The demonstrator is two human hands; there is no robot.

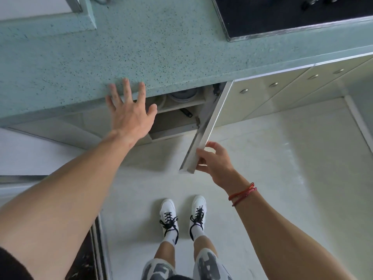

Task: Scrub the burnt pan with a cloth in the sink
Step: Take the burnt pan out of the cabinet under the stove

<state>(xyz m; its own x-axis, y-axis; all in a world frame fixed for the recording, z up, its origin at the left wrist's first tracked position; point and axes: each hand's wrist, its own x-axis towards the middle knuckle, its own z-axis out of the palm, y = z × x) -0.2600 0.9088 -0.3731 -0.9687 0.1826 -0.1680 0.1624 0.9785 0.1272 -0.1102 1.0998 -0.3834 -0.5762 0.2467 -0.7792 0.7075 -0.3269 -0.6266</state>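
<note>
— Which step is this?
— Fetching, I'd judge. Under the tabletop [161,47] the cabinet door [205,130] stands open. The right hand [216,160] has its fingers gripping the door's edge; the left hand [129,112] is spread, holding nothing.
— And the pan?
— Not plainly visible. A dark handle [186,113] inside may belong to it; next, reach in for it.

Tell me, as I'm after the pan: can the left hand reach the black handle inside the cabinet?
Probably yes. The right hand holds the cabinet door swung wide, the left hand hovers open by the opening, and nothing shows in front of the black handle.
</note>
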